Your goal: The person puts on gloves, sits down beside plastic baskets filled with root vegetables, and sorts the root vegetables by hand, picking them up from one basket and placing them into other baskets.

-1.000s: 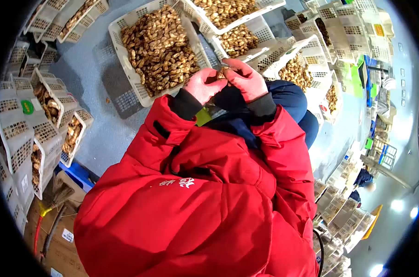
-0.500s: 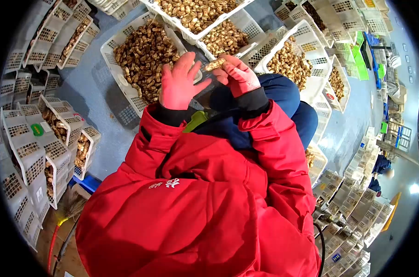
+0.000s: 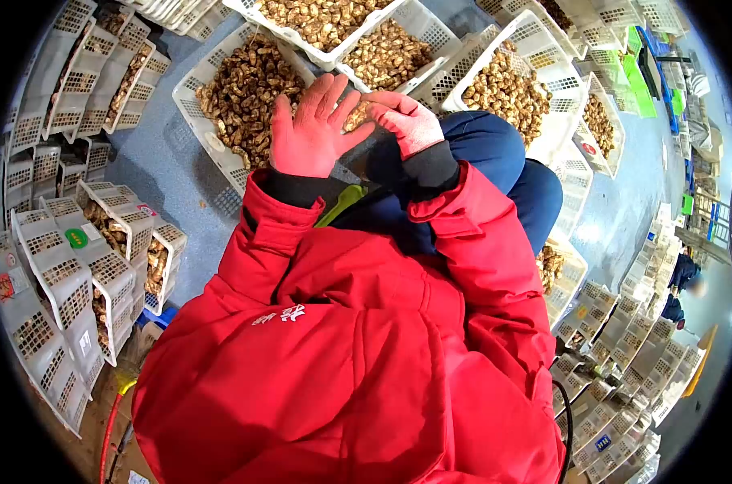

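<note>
While left hand (image 3: 308, 125) had fingers wide, right hand (image 3: 410, 123) pinched brown piece (image 3: 355, 116) narrowly, right of basket (image 3: 190, 103) edge; long axis slanted across gap between left thumb and index.

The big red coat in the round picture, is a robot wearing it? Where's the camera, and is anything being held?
No robot here, just a person! The camera is worn on the person's head and looks forward and down, so you see the front of the red coat. The curved, bendy look is in the picture itself.

The right hand pinches a small brown piece in its grip. The left hand is spread open beside it; I can't tell whether it touches the piece.

In front is a white crate with a heap of brown pieces inside.
</note>
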`<state>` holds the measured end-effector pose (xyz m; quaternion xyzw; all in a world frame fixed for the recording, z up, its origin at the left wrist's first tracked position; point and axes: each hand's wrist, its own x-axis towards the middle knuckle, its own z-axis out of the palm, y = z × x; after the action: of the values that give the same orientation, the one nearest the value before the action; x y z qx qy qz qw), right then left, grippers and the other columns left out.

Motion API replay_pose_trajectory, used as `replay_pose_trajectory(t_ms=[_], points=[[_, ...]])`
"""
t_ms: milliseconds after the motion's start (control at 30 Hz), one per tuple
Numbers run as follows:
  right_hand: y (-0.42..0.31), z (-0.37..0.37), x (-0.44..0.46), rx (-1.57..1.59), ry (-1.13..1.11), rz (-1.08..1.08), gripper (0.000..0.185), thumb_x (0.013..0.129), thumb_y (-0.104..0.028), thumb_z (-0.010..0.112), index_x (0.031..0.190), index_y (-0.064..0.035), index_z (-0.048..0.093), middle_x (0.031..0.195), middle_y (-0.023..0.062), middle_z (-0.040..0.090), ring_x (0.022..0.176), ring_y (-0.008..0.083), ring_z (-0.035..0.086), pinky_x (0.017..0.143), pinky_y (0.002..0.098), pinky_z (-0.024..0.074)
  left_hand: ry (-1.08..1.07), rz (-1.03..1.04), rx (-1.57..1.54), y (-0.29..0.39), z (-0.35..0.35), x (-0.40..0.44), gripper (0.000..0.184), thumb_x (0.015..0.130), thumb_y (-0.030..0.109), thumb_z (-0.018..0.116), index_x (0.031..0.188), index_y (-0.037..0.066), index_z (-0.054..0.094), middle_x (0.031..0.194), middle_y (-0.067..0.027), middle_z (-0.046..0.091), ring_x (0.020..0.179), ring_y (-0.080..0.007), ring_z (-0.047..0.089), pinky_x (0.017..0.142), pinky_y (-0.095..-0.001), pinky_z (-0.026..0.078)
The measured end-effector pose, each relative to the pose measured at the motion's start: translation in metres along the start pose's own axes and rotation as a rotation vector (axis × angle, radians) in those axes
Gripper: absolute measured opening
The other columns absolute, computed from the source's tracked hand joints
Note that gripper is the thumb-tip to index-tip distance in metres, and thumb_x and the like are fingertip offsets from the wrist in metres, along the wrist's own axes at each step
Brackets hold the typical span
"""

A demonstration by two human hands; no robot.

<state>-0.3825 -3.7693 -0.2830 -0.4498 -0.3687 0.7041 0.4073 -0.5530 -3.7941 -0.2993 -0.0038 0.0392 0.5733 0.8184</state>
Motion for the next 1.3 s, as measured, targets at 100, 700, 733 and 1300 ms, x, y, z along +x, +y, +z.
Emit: replay_pose_trajectory(t_ms=[100,700,733,1300], points=[[0.009,-0.005,0.003,0.105,-0.055,-0.051,0.029,0.079,0.000,0.059,0.108,0.0038,0.056,0.097,0.0052,0.061,0.085,0.0094,0.055,0.078,0.0210,0.0435,0.004,0.016,0.053,-0.002,0.004,0.001,0.062,0.088,0.056,0.027,0.132,0.014,0.037,0.140,-0.0060,0.032,0.130,-0.0244,0.023,0.101,-0.0583,0.015],[0.009,-0.008,0.001,0.122,-0.040,0.022,0.042,0.090,-0.035,0.048,0.114,-0.0004,0.054,0.081,-0.0020,0.056,0.071,0.0055,0.051,0.063,0.0180,0.0432,0.102,0.051,0.037,-0.011,0.011,0.009,0.064,0.085,0.054,0.038,0.124,0.004,0.046,0.133,-0.0128,0.041,0.126,-0.0254,0.033,0.105,-0.0555,0.016],[0.012,-0.011,0.004,0.142,-0.072,0.042,0.043,0.091,-0.037,0.046,0.114,-0.0019,0.054,0.085,0.0001,0.058,0.074,0.0079,0.054,0.067,0.0219,0.0458,0.104,0.040,0.042,-0.010,0.012,0.010,0.063,0.086,0.054,0.036,0.124,0.005,0.046,0.133,-0.0122,0.040,0.125,-0.0251,0.034,0.104,-0.0545,0.019],[-0.112,-0.380,-0.092,0.188,0.490,-0.240,0.040,0.087,-0.038,0.051,0.118,-0.0119,0.051,0.112,0.0107,0.057,0.101,0.0218,0.055,0.083,0.0264,0.0446,0.580,-0.137,0.642,0.107,-0.098,0.011,0.052,0.090,0.042,0.038,0.131,0.010,0.034,0.137,-0.0074,0.033,0.125,-0.0253,0.031,0.096,-0.0485,0.031]])
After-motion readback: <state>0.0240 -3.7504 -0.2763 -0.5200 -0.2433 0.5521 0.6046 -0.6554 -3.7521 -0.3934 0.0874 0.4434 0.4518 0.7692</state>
